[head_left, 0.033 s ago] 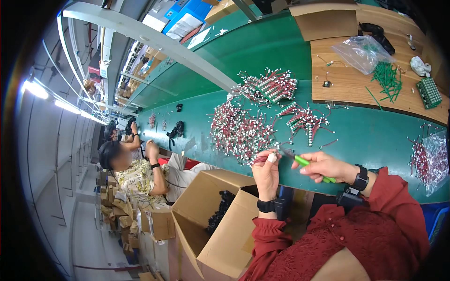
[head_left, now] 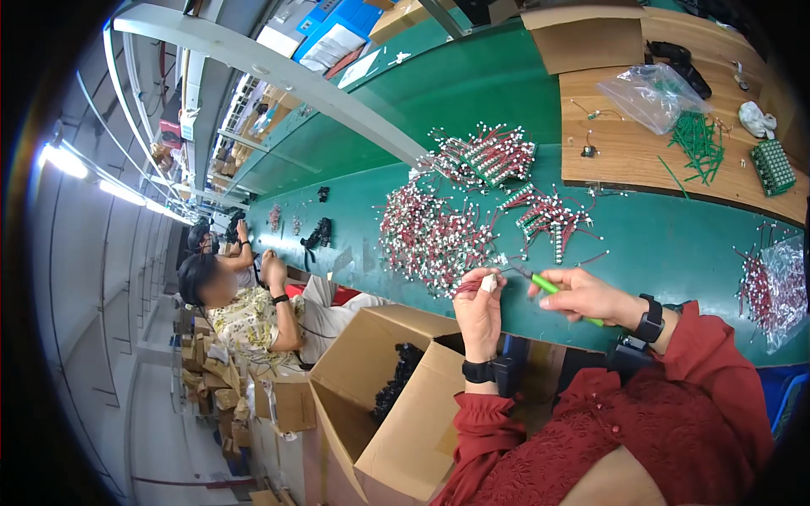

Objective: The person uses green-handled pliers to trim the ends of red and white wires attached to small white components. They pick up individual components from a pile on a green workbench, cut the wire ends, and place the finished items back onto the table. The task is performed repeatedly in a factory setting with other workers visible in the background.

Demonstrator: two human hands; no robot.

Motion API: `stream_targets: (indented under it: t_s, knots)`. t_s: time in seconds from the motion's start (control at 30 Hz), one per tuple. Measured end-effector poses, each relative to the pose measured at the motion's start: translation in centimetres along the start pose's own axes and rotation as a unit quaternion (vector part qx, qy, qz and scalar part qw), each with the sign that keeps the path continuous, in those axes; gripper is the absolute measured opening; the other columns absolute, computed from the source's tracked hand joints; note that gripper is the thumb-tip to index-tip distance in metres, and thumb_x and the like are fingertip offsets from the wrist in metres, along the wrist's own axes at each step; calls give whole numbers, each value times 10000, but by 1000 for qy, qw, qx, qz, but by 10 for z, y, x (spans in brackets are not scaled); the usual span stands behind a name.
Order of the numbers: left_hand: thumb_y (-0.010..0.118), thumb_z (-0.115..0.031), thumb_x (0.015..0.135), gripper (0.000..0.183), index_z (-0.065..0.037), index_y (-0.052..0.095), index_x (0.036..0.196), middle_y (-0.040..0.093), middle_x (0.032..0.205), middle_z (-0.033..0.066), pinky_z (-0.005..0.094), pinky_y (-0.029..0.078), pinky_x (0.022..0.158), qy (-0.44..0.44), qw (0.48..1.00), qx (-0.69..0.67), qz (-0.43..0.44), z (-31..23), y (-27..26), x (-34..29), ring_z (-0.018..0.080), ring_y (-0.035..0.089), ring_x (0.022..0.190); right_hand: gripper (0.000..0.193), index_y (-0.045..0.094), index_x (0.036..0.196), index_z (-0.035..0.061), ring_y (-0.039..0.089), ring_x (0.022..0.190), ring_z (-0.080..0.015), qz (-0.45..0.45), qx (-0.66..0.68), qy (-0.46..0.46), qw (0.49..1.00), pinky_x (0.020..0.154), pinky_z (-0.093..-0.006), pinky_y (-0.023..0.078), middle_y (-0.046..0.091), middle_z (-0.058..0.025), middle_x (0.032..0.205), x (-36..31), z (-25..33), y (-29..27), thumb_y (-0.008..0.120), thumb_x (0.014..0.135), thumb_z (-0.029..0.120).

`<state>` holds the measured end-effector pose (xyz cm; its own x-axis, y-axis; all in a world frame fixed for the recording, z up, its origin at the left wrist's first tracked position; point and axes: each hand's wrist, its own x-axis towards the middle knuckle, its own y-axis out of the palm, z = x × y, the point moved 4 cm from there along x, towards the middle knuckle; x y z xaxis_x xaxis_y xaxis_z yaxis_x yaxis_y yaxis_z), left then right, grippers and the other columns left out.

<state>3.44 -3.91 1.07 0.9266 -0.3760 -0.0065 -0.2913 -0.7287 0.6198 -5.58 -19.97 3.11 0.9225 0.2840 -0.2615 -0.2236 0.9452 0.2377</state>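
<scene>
My left hand [head_left: 479, 319] is closed around a small bundle of red wires [head_left: 467, 288] near the front edge of the green table. A white wrapping [head_left: 489, 282] shows on a digit of that hand. In my right hand [head_left: 591, 298] is a pair of green-handled pliers [head_left: 546, 285], the narrow grey tip pointing left, close to the left fingertips but apart from them. Just beyond both hands lies a large heap of red wires with white connectors [head_left: 430, 240]. Farther right sit small green circuit boards with red leads [head_left: 553, 221].
An open cardboard box [head_left: 413, 422] with black parts stands left of my left arm. Wired green boards [head_left: 489, 160] are stacked at the back. A wooden board [head_left: 629, 160] bears green strips [head_left: 699, 143] and a clear bag [head_left: 654, 97]. Another person [head_left: 266, 316] sits farther left.
The pliers have turned a little in my right hand, so their metal head looks thinner, and the right fingers have shifted slightly. My left hand has barely moved.
</scene>
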Motion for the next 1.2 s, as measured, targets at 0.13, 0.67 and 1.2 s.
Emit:
stream_targets:
  t_s: [0.13, 0.67, 1.2]
  knots:
    - [592, -2, 798, 132, -8, 560, 926, 571, 1015, 126, 328, 468, 860, 8, 999, 24, -24, 1, 0, -2, 204, 548, 954, 473, 455, 1132, 38, 522, 905, -330, -144, -333, -89, 927, 759, -411, 416, 514, -176, 940, -7, 17, -3, 584, 762, 301]
    - [578, 28, 791, 126, -20, 575, 907, 578, 977, 99, 320, 465, 822, 36, 999, -6, -2, 3, 5, -2, 182, 552, 894, 276, 482, 1086, 22, 337, 519, -39, 96, 186, 53, 977, 442, -187, 299, 392, 27, 664, -4, -5, 11, 541, 844, 139]
    - [584, 62, 769, 215, 28, 569, 981, 597, 995, 102, 270, 476, 795, 66, 983, 160, -58, -5, 3, -9, 146, 566, 883, 480, 461, 1131, 44, 518, 888, -340, -135, -369, -109, 913, 755, -417, 419, 495, -173, 919, -8, 16, 6, 580, 748, 309]
